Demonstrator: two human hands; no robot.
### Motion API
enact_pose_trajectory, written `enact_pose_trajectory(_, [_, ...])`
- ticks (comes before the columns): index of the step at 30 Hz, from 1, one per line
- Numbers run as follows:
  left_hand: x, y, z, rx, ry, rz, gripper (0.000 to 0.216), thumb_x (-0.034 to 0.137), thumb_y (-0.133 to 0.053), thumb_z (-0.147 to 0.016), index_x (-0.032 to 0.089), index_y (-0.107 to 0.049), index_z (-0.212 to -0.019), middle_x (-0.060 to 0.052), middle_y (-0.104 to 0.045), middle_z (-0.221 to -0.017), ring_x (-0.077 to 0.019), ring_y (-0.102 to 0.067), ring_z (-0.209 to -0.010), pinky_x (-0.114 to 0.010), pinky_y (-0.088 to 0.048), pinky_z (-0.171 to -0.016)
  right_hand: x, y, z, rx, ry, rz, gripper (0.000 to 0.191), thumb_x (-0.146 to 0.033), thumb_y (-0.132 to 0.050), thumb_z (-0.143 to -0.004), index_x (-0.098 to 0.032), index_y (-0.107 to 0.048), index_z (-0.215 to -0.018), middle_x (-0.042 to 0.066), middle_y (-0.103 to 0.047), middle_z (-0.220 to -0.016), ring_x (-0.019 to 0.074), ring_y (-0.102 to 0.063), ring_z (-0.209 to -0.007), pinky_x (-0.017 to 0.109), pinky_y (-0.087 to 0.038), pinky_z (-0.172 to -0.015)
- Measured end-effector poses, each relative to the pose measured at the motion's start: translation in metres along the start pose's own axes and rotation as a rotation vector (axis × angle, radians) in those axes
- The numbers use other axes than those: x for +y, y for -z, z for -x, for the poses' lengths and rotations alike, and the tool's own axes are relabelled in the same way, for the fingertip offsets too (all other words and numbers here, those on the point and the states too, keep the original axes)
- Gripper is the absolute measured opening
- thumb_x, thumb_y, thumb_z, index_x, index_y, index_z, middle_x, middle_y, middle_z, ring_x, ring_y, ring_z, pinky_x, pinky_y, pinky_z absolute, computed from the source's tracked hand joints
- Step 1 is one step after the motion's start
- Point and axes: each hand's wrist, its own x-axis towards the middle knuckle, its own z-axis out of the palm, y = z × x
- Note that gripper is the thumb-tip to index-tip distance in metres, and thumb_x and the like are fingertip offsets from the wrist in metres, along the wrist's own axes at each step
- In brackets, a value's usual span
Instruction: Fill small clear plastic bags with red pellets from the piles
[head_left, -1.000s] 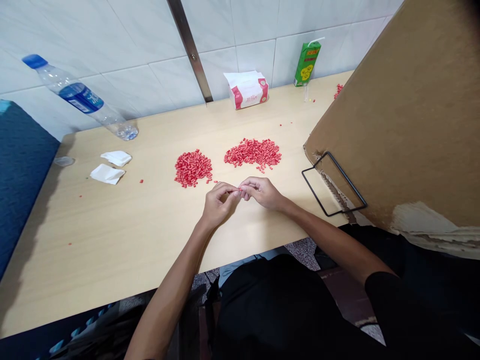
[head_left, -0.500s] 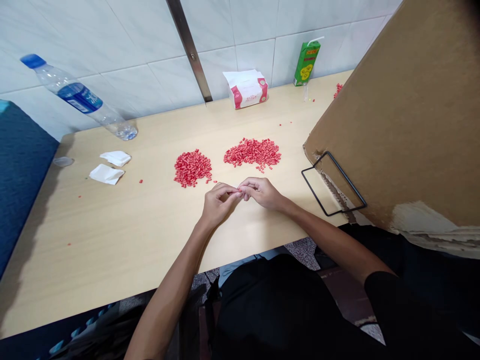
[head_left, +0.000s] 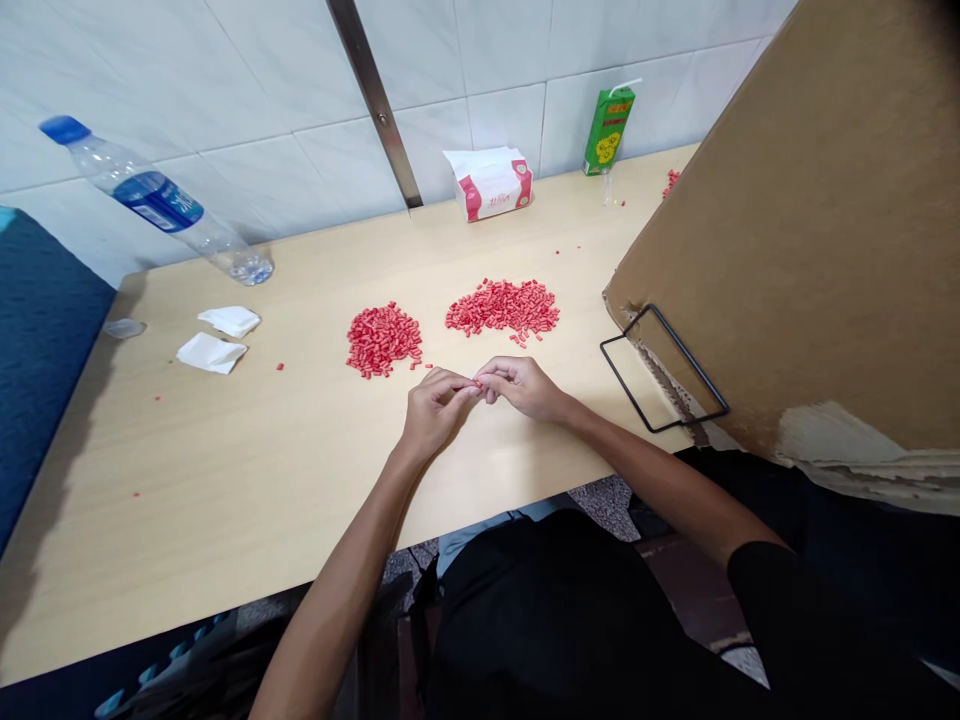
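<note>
My left hand [head_left: 435,407] and my right hand [head_left: 523,386] meet fingertip to fingertip above the table. Between their pinched fingers is a small red piece [head_left: 478,383], mostly covered, so its exact kind cannot be made out. It has the same red as the short tube-like pieces on the table. Just beyond my left hand lies a rounded pile of red pieces [head_left: 383,340]. A wider pile of red pieces [head_left: 502,308] spreads beyond my right hand. A couple of strays lie beside the left pile.
A clear bottle [head_left: 161,203] leans against the tiled wall at left, near folded tissues [head_left: 211,353]. At the back stand a tissue pack [head_left: 495,185] and a green drink carton [head_left: 608,132]. Cardboard [head_left: 780,250] with a black wire frame [head_left: 701,367] borders the right side.
Both hands keep the same pinch around the small red piece, with only a slight shift of the fingers. The whole view has moved a little; the piles look unchanged.
</note>
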Motion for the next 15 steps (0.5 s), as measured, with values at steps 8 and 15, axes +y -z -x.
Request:
enact_pose_trajectory(8, [0.0011,-0.001,-0.0003,0.044,-0.063,-0.049,0.012,0.031,-0.066,-0.083,0.023,-0.073,-0.078,-0.001,-0.073,-0.074,-0.0173,-0.06,-0.069,-0.035,-0.045,-0.074,0.0018,0.0,-0.0017,-0.003,-0.027,-0.044,0.029,-0.042,-0.064,-0.084,-0.013,-0.064,-0.085,0.001,-0.065,-0.07,0.0111,-0.061,-0.061,0.027,-0.052,-0.064])
enact_pose_trajectory(15, [-0.001,-0.0009,0.0008,0.034,-0.072,-0.097,0.017,0.033,-0.063,-0.086,0.022,-0.074,-0.08,-0.002,-0.074,-0.075,-0.016,-0.06,-0.069,-0.033,-0.046,-0.075,0.0001,-0.0009,-0.0019,-0.005,-0.038,-0.064,0.029,-0.044,-0.064,-0.083,-0.014,-0.063,-0.082,0.001,-0.065,-0.07,0.011,-0.061,-0.06,0.027,-0.052,-0.062])
